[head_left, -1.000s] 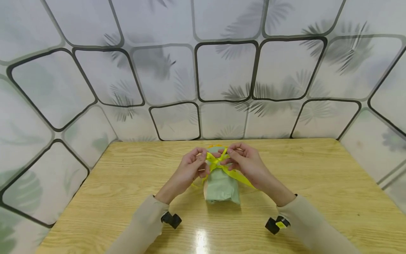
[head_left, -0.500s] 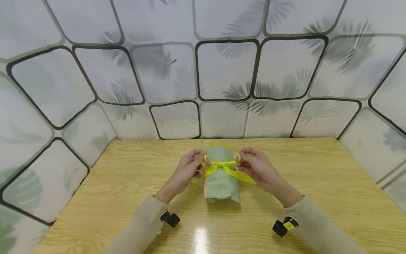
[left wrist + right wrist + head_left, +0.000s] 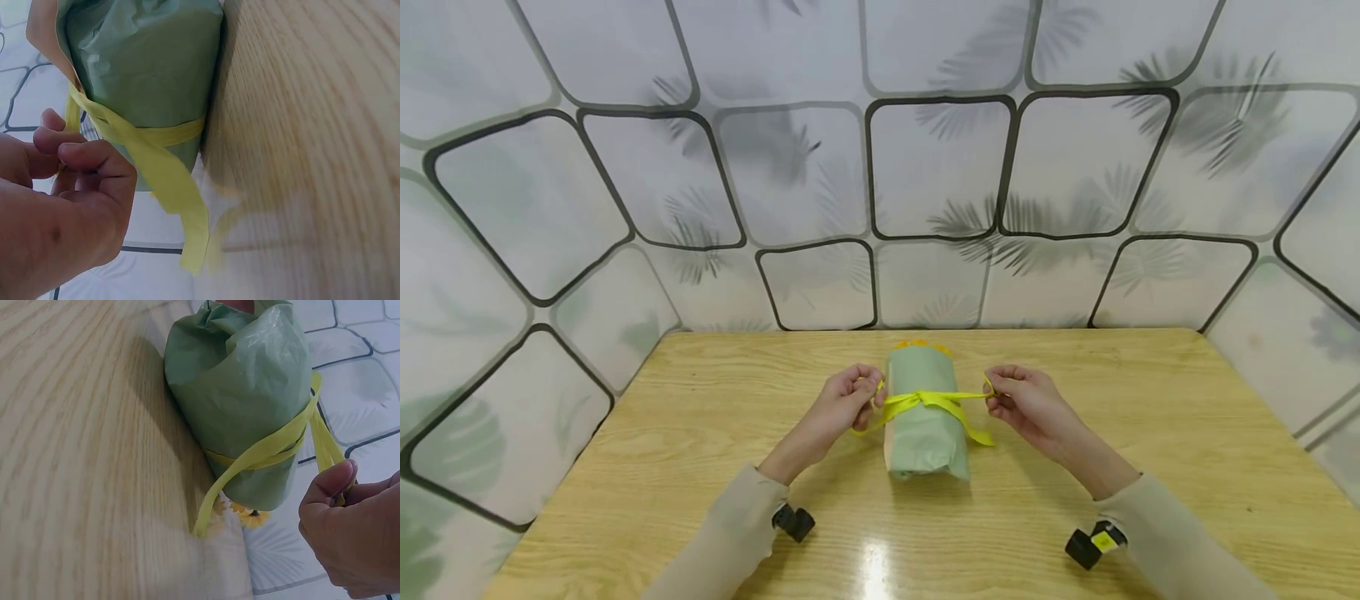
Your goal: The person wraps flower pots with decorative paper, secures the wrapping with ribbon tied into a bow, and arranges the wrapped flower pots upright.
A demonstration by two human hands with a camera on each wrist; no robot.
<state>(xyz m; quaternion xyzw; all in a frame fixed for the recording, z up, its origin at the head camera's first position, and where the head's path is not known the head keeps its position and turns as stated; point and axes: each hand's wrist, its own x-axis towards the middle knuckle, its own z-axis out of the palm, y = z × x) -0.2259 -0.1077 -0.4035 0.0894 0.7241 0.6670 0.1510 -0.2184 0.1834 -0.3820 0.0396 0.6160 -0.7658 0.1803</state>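
Note:
A bouquet in green wrapping paper (image 3: 927, 446) lies on the table, its yellow-orange flowers (image 3: 917, 342) just showing at the far end. Round its middle runs a yellow ribbon (image 3: 934, 397), knotted on top. At the bouquet's left side, my left hand (image 3: 841, 406) pinches one part of the ribbon. My right hand (image 3: 1033, 410), off to the right, pinches another part, drawn straight and taut from the knot. Loose ribbon tails (image 3: 164, 181) hang down both sides. In the right wrist view the flowers (image 3: 254, 517) peek out below the wrapping, beyond the ribbon.
The wooden table (image 3: 737, 367) extends on both sides of the bouquet. Behind it stands a wall (image 3: 936, 167) with a grid and leaf pattern. Black wrist cameras (image 3: 793, 522) sit at both cuffs.
My hands have moved apart, the right one farther, outward and slightly nearer me. The loose bow-like ribbon at the knot has been drawn out tight and flat across the bouquet.

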